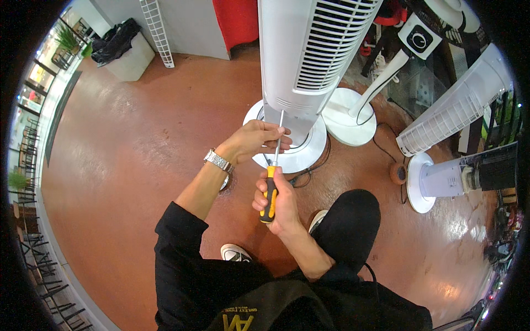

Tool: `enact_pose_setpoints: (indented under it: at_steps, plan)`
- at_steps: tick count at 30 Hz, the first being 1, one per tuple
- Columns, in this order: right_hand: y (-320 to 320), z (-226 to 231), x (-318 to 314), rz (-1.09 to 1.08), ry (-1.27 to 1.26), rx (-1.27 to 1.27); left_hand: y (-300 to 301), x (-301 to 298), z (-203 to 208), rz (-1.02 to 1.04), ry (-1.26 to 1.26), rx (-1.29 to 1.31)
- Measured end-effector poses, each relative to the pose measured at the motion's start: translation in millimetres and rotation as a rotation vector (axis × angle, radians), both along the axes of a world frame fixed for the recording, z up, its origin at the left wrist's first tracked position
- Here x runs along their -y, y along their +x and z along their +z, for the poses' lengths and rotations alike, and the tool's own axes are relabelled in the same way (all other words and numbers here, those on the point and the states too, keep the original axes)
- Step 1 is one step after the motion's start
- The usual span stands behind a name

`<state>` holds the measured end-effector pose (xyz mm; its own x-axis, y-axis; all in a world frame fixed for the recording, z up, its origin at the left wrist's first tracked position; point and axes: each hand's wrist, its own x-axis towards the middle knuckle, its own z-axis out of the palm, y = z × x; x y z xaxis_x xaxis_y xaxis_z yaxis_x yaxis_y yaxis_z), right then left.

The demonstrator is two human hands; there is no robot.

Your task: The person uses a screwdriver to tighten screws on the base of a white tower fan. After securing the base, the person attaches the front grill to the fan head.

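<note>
A white tower fan (279, 60) stands upright in front of me on its round white base (316, 146). My right hand (286, 205) is wrapped around the yellow and black handle of a long screwdriver (270, 194). The steel shaft points up and away, its tip against the low part of the fan's body, just below the grille. My left hand (255, 139), with a metal watch (218, 160) on the wrist, has its thumb and fingers around the shaft partway along. The exact spot that the tip touches is too small to make out.
To the right are a white pedestal fan (349, 118), a detached white grille housing (450, 107) and an opened fan on a round base (420, 185). Cables (313, 172) lie by the base. A bin with a black bag (130, 58) stands far left, near a white grille panel (157, 33).
</note>
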<state>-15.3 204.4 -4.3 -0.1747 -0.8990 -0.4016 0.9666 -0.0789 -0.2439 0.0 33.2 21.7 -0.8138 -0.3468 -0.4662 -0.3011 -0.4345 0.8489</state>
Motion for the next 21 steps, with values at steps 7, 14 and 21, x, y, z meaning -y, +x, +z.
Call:
enact_pose_setpoints:
  at_steps: [7, 14, 21]
  plan:
    - [6.5, 17.0, 9.6, -0.058, 0.318, -0.288, -3.8, 2.4, -11.4, 0.101, 0.016, 0.003]
    - [1.4, -6.3, -2.0, -0.017, 0.087, -0.194, -2.9, -3.9, -3.8, 0.101, 0.013, 0.006]
    - [1.8, 3.3, 0.8, -0.046, 0.269, -0.424, -10.2, 0.6, -3.8, 0.116, -0.116, 0.073]
